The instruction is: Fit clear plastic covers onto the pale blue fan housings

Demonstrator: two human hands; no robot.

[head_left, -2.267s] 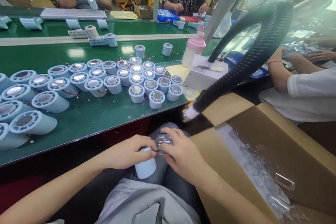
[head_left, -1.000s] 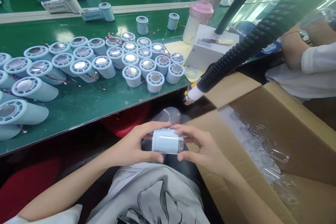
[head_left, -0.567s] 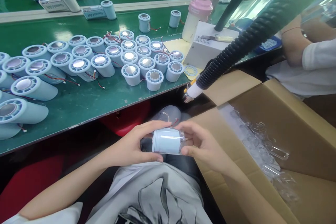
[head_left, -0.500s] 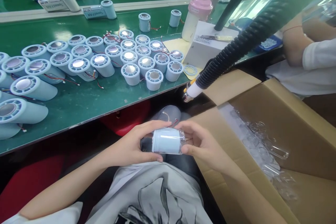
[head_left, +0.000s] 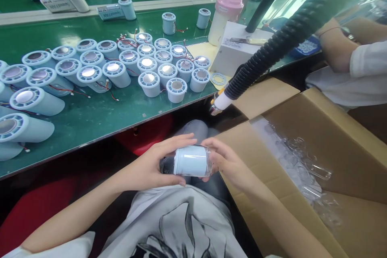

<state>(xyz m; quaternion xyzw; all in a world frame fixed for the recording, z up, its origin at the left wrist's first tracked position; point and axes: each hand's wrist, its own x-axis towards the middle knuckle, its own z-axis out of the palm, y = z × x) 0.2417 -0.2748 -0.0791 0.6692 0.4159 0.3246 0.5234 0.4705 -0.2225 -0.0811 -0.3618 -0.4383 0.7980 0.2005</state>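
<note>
Tilted slightly since a moment ago, the pale blue cylinder (head_left: 190,161) lies sideways over the person's lap, below the edge of the green bench (head_left: 90,125). Left hand (head_left: 152,165) and right hand (head_left: 228,163) clamp its opposite ends, fingers curled around it, apparently seating a clear cap.

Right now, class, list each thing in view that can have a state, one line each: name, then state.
Left hand: closed around the pale blue cylinder.
Right hand: gripping the cylinder's right end.
Pale blue cylinder: lying sideways, held over the lap.
Cylinders on the table: mostly standing upright, the far-left ones tilted.
Cardboard box: open, clear plastic pieces inside.
Pink-capped bottle: upright, capped.
</note>
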